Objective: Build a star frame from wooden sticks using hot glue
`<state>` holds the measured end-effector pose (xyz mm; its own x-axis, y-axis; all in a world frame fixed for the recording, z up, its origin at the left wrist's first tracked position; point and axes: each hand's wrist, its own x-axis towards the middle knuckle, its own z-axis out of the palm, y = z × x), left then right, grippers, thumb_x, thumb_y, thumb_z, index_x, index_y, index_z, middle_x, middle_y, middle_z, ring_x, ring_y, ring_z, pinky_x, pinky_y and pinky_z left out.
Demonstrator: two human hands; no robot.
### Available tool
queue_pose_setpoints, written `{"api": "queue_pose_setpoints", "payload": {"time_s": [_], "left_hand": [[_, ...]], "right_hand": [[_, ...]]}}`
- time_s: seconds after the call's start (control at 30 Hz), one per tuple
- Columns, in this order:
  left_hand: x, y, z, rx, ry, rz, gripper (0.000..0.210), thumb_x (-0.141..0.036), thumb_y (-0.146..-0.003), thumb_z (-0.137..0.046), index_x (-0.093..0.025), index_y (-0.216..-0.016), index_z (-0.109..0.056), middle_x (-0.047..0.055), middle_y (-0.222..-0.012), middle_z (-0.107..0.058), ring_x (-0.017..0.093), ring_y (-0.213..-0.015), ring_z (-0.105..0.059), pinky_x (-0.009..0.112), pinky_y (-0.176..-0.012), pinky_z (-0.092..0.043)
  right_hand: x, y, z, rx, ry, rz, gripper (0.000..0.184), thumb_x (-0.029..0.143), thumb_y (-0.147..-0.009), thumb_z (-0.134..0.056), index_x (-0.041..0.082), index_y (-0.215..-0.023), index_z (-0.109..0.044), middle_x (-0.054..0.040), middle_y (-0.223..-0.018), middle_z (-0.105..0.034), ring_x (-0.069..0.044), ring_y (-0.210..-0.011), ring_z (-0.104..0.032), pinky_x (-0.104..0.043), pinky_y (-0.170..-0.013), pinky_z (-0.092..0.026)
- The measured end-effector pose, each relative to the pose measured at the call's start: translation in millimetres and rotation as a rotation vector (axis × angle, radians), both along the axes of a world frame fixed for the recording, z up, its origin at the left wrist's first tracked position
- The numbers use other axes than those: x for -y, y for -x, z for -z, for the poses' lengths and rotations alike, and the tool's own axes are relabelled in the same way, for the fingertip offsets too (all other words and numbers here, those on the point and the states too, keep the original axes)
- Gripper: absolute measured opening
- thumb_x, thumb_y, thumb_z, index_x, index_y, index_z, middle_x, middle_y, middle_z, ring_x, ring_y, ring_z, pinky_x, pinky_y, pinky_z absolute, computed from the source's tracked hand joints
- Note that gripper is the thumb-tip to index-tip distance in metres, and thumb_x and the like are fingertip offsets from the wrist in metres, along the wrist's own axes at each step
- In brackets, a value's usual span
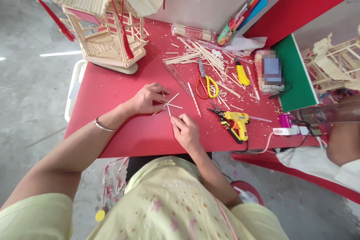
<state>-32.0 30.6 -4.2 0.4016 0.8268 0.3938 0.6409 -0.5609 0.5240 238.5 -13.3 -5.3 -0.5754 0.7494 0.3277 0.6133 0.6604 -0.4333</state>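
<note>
On the red tabletop lies a small star of thin wooden sticks [174, 106], its arms meeting at one centre. My left hand [149, 99] rests on the star's left side, thumb and fingers curled around it and partly hiding those arms. With thumb and forefinger, my right hand [185, 131] pinches the end of the stick pointing toward me. A red-and-white pencil [194, 99] lies just right of the star, beside a clear ruler [177, 77]. Scissors [206, 82] with red and yellow handles lie beyond the pencil.
A yellow glue gun [237, 122] and pliers [230, 129] lie at the right. Behind are loose sticks [208, 58], a yellow utility knife [242, 73] and a wrapped stick bundle [194, 32]. A stick-built pavilion model [112, 45] stands back left. Another person's arm [344, 138] is far right, near a power strip [291, 131].
</note>
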Motion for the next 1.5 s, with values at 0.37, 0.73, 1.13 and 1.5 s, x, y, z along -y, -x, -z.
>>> {"api": "queue_pose_setpoints", "payload": {"time_s": [0.37, 0.73, 1.13, 1.5], "left_hand": [[1, 0, -0.4, -0.004, -0.038, 0.008, 0.024, -0.044, -0.093, -0.075, -0.027, -0.106, -0.085, 0.010, -0.132, -0.074, 0.027, -0.113, -0.069, 0.042, -0.101, -0.054], [-2, 3, 12.6, 0.017, -0.076, 0.016, 0.022, -0.042, -0.092, -0.076, -0.030, -0.107, -0.085, 0.009, -0.133, -0.074, 0.028, -0.114, -0.069, 0.041, -0.101, -0.055], [-1, 1, 7.4, 0.032, -0.097, 0.010, 0.020, -0.042, -0.093, -0.071, -0.031, -0.101, -0.086, 0.008, -0.129, -0.076, 0.027, -0.111, -0.071, 0.039, -0.098, -0.057], [-7, 3, 11.4, 0.039, -0.042, 0.028, 0.022, -0.040, -0.096, -0.070, -0.032, -0.110, -0.084, 0.008, -0.133, -0.075, 0.027, -0.117, -0.070, 0.044, -0.101, -0.058]], "right_hand": [[1, 1, 1.8, -0.039, -0.034, -0.001, 0.026, 0.019, -0.104, -0.060, 0.025, -0.119, -0.080, -0.0042, -0.089, -0.066, -0.017, -0.080, -0.063, -0.027, -0.075, -0.050], [-1, 1, 5.8, -0.010, -0.058, 0.010, 0.024, 0.027, -0.106, -0.059, 0.026, -0.118, -0.080, -0.0040, -0.090, -0.066, -0.016, -0.083, -0.064, -0.026, -0.077, -0.050], [0, 1, 7.5, -0.005, -0.036, 0.007, 0.027, 0.028, -0.106, -0.056, 0.025, -0.120, -0.079, -0.0047, -0.092, -0.066, -0.016, -0.084, -0.064, -0.027, -0.078, -0.051], [-3, -2, 3.8, 0.023, -0.050, 0.012, 0.022, 0.032, -0.106, -0.060, 0.028, -0.116, -0.078, -0.0018, -0.090, -0.066, -0.015, -0.086, -0.065, -0.024, -0.078, -0.050]]}}
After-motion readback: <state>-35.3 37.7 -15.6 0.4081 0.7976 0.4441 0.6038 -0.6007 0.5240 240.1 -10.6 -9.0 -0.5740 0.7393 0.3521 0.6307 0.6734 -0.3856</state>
